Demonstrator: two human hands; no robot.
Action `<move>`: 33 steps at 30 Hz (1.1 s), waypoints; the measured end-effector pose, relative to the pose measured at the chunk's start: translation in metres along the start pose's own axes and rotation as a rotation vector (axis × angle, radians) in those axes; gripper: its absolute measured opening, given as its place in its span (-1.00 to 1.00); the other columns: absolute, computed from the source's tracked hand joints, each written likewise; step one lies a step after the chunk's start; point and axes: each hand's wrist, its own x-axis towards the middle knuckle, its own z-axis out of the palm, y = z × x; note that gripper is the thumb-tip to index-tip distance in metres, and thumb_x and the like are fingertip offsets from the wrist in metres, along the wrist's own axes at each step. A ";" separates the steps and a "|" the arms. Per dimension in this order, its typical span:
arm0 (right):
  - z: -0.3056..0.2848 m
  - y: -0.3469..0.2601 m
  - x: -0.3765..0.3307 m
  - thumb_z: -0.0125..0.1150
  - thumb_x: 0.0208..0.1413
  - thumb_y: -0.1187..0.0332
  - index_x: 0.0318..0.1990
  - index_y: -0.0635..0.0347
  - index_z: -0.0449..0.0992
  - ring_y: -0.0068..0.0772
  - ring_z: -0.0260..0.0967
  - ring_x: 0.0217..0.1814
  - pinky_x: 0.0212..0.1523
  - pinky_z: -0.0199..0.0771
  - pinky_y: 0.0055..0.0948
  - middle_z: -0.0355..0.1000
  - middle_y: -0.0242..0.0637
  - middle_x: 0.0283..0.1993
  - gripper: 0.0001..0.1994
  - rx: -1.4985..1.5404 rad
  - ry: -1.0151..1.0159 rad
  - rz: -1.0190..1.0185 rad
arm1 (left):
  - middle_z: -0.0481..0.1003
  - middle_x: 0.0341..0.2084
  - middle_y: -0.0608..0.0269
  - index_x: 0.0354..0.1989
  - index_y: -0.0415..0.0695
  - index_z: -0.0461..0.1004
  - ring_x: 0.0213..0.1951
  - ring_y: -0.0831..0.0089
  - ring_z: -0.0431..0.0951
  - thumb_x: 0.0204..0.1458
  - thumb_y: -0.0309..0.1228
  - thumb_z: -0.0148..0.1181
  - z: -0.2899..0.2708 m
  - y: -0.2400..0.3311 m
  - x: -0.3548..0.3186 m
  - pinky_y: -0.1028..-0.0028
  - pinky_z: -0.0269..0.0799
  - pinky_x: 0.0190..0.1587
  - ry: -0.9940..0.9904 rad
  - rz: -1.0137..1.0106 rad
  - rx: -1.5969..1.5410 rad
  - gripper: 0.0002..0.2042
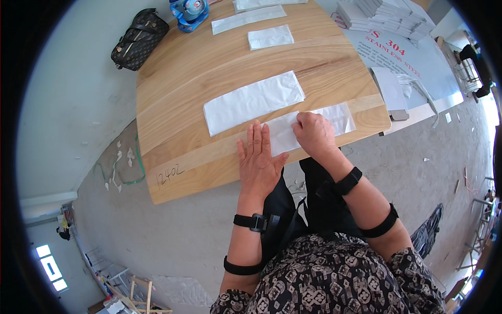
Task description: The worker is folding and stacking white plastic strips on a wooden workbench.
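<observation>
A thin white plastic-like sheet point(280, 137) lies in a long strip along the near edge of the wooden tabletop point(178, 131). My left hand point(259, 162) rests flat over its left end, fingers stretched out and pointing away from me. Farther right, my right hand point(316, 133) is closed on the sheet where one layer laps over another; its fingertips are partly hidden. Past the right hand, the strip's see-through end reaches toward the table's right side. Just beyond both hands lies a folded white stack point(253, 102) of similar material.
Farther back on the table are a small folded white piece point(271, 37) and a long white strip point(248, 19). A dark patterned handbag point(140, 39) and a blue item point(189, 13) sit at the far left. Stacked white boxes point(387, 18) and a white cardboard piece point(389, 91) stand at right.
</observation>
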 end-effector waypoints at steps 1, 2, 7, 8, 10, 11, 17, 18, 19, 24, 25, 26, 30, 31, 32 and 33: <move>0.001 0.001 0.000 0.07 0.02 0.31 -0.42 0.27 0.52 0.12 0.49 -0.28 -0.22 0.47 -0.01 0.50 0.06 -0.40 -0.80 -0.001 0.000 0.001 | -0.06 0.40 0.03 0.41 -0.15 -0.08 0.43 0.10 -0.11 0.22 0.05 -0.14 0.002 -0.001 0.000 0.00 -0.24 0.38 -0.028 0.008 -0.008 -0.29; 0.002 0.002 -0.001 0.09 0.02 0.29 -0.41 0.26 0.51 0.12 0.49 -0.29 -0.23 0.47 -0.01 0.51 0.05 -0.40 -0.80 0.008 0.008 -0.010 | -0.06 0.40 0.03 0.41 -0.15 -0.08 0.43 0.10 -0.11 0.22 0.05 -0.14 0.004 -0.001 -0.001 0.00 -0.24 0.38 -0.029 0.009 -0.010 -0.29; 0.003 0.013 -0.004 0.26 -0.04 0.22 -0.47 0.20 0.48 0.02 0.48 -0.36 -0.32 0.44 -0.11 0.49 -0.09 -0.49 -0.77 0.018 0.066 -0.018 | -0.06 0.40 -0.05 0.40 -0.22 -0.09 0.42 0.07 -0.10 0.16 0.06 -0.03 0.006 0.000 -0.001 -0.01 -0.25 0.38 -0.036 -0.013 0.004 -0.22; 0.002 0.018 -0.004 0.30 -0.05 0.21 -0.47 0.19 0.48 0.00 0.48 -0.37 -0.33 0.44 -0.13 0.49 -0.11 -0.49 -0.77 0.025 0.092 -0.016 | -0.06 0.40 -0.05 0.40 -0.22 -0.09 0.42 0.07 -0.10 0.16 0.06 -0.03 0.005 0.001 -0.002 -0.01 -0.25 0.38 -0.036 -0.011 0.003 -0.22; 0.000 0.024 -0.003 0.33 -0.07 0.20 -0.46 0.18 0.47 -0.02 0.48 -0.38 -0.33 0.43 -0.14 0.49 -0.13 -0.50 -0.75 0.033 0.121 -0.011 | -0.02 0.37 -0.14 0.35 -0.28 0.02 0.39 0.04 -0.02 0.11 0.04 0.05 0.003 0.004 -0.003 -0.02 -0.23 0.37 -0.016 -0.056 0.067 -0.22; -0.002 0.027 -0.002 0.33 -0.07 0.21 -0.46 0.18 0.47 -0.02 0.47 -0.38 -0.33 0.43 -0.14 0.49 -0.13 -0.50 -0.76 0.038 0.111 -0.005 | -0.02 0.37 -0.14 0.35 -0.28 0.02 0.39 0.04 -0.02 0.11 0.04 0.05 0.002 0.003 -0.001 -0.02 -0.23 0.37 -0.015 -0.051 0.066 -0.22; -0.009 0.027 -0.002 0.29 -0.08 0.26 -0.45 0.18 0.46 -0.01 0.47 -0.36 -0.32 0.43 -0.12 0.49 -0.13 -0.49 -0.80 0.065 0.080 0.013 | 0.44 -0.07 0.02 -0.10 -0.27 0.42 0.04 0.07 0.36 -0.07 -0.40 0.29 -0.025 -0.024 0.049 0.10 0.27 0.02 0.201 -0.062 -0.106 -0.64; -0.009 0.027 -0.002 0.26 -0.08 0.27 -0.44 0.16 0.47 0.00 0.48 -0.33 -0.31 0.44 -0.11 0.50 -0.13 -0.48 -0.82 0.059 0.063 0.009 | 0.45 -0.23 0.14 -0.25 -0.21 0.46 -0.09 0.14 0.40 -0.16 -0.56 0.31 -0.024 -0.023 0.066 0.21 0.31 -0.07 0.299 0.036 -0.201 -0.74; -0.010 0.031 -0.002 0.26 -0.08 0.27 -0.44 0.16 0.47 0.00 0.48 -0.33 -0.31 0.44 -0.11 0.50 -0.13 -0.48 -0.82 0.051 0.067 0.018 | 0.45 -0.23 0.14 -0.25 -0.21 0.46 -0.09 0.14 0.40 -0.16 -0.56 0.31 -0.020 -0.018 0.084 0.21 0.31 -0.07 0.297 0.042 -0.212 -0.74; -0.006 0.030 -0.001 0.24 -0.09 0.28 -0.45 0.15 0.46 0.01 0.48 -0.39 -0.34 0.44 -0.10 0.48 -0.11 -0.51 -0.84 0.078 0.080 0.001 | 0.46 -0.37 0.19 -0.41 -0.13 0.52 -0.22 0.13 0.44 -0.16 -0.52 0.31 -0.007 -0.012 0.132 0.25 0.39 -0.12 0.098 0.187 -0.268 -0.88; -0.006 0.029 -0.001 0.24 -0.09 0.28 -0.45 0.15 0.46 0.01 0.48 -0.39 -0.34 0.44 -0.10 0.48 -0.11 -0.51 -0.84 0.077 0.080 0.005 | 0.46 -0.37 0.19 -0.41 -0.13 0.52 -0.22 0.13 0.44 -0.16 -0.52 0.31 -0.001 -0.013 0.136 0.25 0.39 -0.12 0.094 0.189 -0.270 -0.88; -0.007 0.028 -0.001 0.24 -0.09 0.28 -0.44 0.15 0.46 0.01 0.48 -0.39 -0.35 0.44 -0.10 0.48 -0.11 -0.51 -0.84 0.080 0.072 0.005 | 0.46 -0.40 0.23 -0.46 -0.11 0.51 -0.22 0.17 0.42 -0.16 -0.50 0.31 0.005 -0.015 0.139 0.25 0.34 -0.11 0.082 0.146 -0.280 -0.91; -0.010 0.031 0.001 0.23 -0.09 0.30 -0.46 0.16 0.46 0.02 0.48 -0.38 -0.34 0.45 -0.11 0.49 -0.08 -0.50 -0.86 0.084 0.044 -0.006 | 0.46 -0.45 0.32 -0.55 -0.09 0.48 -0.26 0.22 0.40 -0.13 -0.44 0.29 0.020 -0.020 0.141 0.25 0.29 -0.13 0.129 0.077 -0.368 -0.91; -0.012 0.031 0.003 0.23 -0.09 0.30 -0.46 0.16 0.46 0.02 0.48 -0.38 -0.34 0.45 -0.11 0.49 -0.08 -0.50 -0.86 0.085 0.043 -0.005 | 0.46 -0.45 0.32 -0.55 -0.09 0.48 -0.26 0.22 0.40 -0.13 -0.44 0.29 0.021 -0.020 0.141 0.25 0.29 -0.13 0.127 0.077 -0.367 -0.91; -0.014 0.031 0.005 0.22 -0.09 0.32 -0.48 0.19 0.47 0.03 0.48 -0.37 -0.34 0.46 -0.12 0.49 -0.06 -0.49 -0.86 0.117 0.021 -0.001 | 0.46 -0.46 0.32 -0.55 -0.10 0.49 -0.26 0.22 0.41 -0.14 -0.44 0.29 0.021 -0.020 0.142 0.25 0.29 -0.14 0.128 0.071 -0.358 -0.91; -0.015 0.031 0.008 0.21 -0.09 0.34 -0.50 0.22 0.48 0.04 0.48 -0.36 -0.34 0.46 -0.13 0.49 -0.03 -0.49 -0.86 0.150 -0.001 0.002 | 0.47 -0.46 0.32 -0.55 -0.10 0.49 -0.27 0.22 0.41 -0.14 -0.45 0.30 0.021 -0.021 0.141 0.24 0.29 -0.15 0.130 0.064 -0.347 -0.91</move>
